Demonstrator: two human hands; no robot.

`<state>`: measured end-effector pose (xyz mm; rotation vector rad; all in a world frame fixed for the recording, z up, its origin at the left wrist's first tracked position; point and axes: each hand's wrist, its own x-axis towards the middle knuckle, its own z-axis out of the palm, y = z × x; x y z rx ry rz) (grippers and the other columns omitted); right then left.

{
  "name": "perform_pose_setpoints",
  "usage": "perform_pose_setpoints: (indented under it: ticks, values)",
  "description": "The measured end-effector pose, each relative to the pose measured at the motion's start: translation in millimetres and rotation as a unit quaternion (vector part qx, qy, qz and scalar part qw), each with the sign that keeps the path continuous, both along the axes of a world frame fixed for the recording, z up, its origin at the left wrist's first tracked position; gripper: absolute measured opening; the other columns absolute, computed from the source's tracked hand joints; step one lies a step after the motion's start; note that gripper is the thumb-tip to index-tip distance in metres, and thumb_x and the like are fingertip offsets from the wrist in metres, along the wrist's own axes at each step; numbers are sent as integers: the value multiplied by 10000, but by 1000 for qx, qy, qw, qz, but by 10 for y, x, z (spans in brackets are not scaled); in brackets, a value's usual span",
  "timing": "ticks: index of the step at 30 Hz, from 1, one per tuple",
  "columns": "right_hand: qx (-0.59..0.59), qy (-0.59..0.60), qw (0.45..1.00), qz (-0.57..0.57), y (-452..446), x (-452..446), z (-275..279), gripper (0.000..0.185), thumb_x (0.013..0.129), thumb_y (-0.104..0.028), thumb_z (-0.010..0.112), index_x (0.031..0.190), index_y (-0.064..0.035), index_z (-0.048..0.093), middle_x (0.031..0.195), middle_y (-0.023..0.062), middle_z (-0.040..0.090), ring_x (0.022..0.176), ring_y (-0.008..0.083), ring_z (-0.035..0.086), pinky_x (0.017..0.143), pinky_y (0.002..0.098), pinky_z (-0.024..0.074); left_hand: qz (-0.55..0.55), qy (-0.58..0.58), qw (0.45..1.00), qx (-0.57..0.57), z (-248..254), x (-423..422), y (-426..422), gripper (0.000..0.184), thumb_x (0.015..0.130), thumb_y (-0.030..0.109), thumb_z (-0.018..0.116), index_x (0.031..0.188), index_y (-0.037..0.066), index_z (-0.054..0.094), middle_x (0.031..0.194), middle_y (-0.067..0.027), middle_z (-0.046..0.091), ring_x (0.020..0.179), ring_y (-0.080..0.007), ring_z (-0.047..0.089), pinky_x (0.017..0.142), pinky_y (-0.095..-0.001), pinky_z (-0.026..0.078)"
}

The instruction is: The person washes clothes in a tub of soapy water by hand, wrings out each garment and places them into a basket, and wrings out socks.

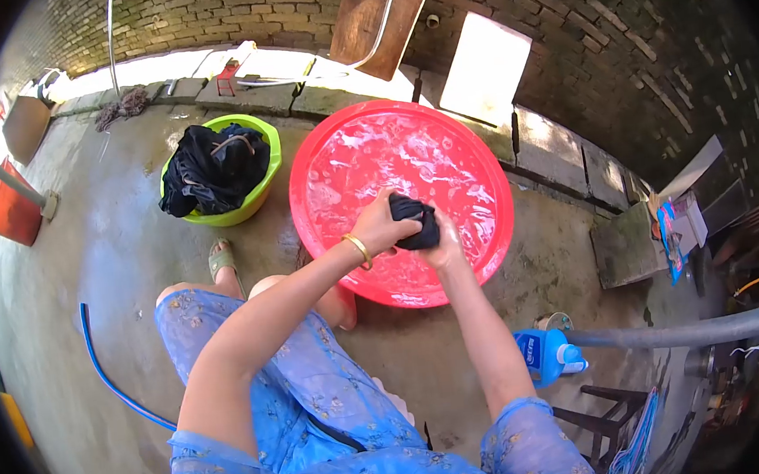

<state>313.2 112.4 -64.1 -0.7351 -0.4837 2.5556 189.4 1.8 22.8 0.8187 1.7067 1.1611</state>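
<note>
A bunched black cloth (414,222) is squeezed between my two hands over the near part of a large red basin (308,209). My left hand (380,224) grips it from the left, fingers wrapped over its side, with a gold bangle at the wrist. From the right and below, my right hand (445,242) closes on the same cloth. Sudsy water (408,146) fills the basin. The cloth's exact kind cannot be made out in its crumpled state.
A green tub (273,156) heaped with dark clothes (218,165) stands left of the basin. At the right are a blue detergent bottle (542,358), a grey pole (690,332) and a dark stool (603,415). A blue hose (109,374) lies on the left floor; a brick wall (246,16) rises behind.
</note>
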Motion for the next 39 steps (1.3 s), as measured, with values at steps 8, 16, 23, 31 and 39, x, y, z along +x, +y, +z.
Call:
perform_pose_setpoints:
  ticks: [8,16,23,31,39]
  values:
    - [-1,-139,989,51,-534,650,-644,383,873,-320,602,1080,-9,523,1113,189,564,1062,330,539,875,486,467,173,-130,975,43,-229,-1013,-675,434,684,117,724,1059,-22,555,873,-97,648,724,-185,644,602,-329,549]
    - [-40,-202,978,28,-602,1340,-1185,173,825,-192,631,940,-63,619,944,122,641,903,278,611,781,400,497,270,493,821,-103,384,-2658,-1204,761,636,304,727,1279,70,394,1176,-231,513,1073,-354,544,900,-450,446]
    - [-21,-271,961,51,-699,1004,-1209,133,856,-148,589,954,-57,595,879,117,654,801,255,644,706,381,529,27,449,816,-363,-827,-3541,-956,906,662,487,694,1423,262,256,1460,-148,259,1245,-407,384,990,-586,319]
    - [24,-323,945,47,-741,1070,-1336,183,872,-193,599,985,-49,587,894,102,662,776,204,659,688,320,537,-51,491,784,-376,-1391,-3648,-640,821,703,258,723,1400,184,296,1477,-99,239,1222,-466,362,985,-504,390]
    - [48,-376,924,53,-1179,1716,-1347,191,879,-238,583,979,-75,589,877,53,656,745,144,652,638,270,515,-104,505,838,-177,-2050,-4284,-1062,795,687,76,640,1403,120,296,1492,-137,189,1281,-383,354,1027,-415,366]
